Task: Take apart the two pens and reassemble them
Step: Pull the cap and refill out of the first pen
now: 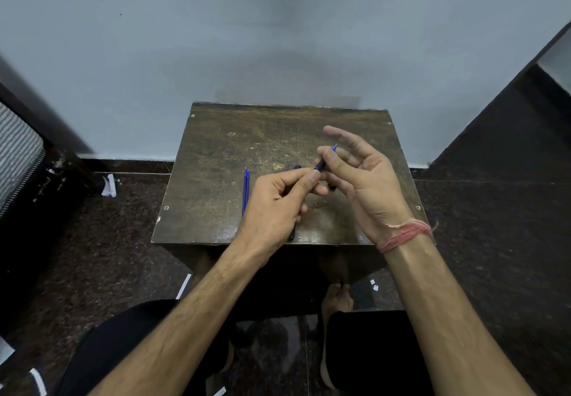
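A dark blue pen (321,165) with a blue tip pointing up and right is held above the small brown table (216,154). My left hand (278,207) grips its lower barrel, whose dark end shows below the hand near the table's front edge. My right hand (358,176) pinches the pen's front section between thumb and forefinger, its other fingers spread. Two blue refills (246,191) lie side by side on the table left of my hands. A dark pen part (297,167) lies just behind my left fingers, mostly hidden.
The table stands against a pale blue wall (278,40) on a dark speckled floor (108,241). Scraps of white paper (108,185) lie on the floor at the left. A striped object (15,148) sits at the far left. My knees and bare feet are below the table.
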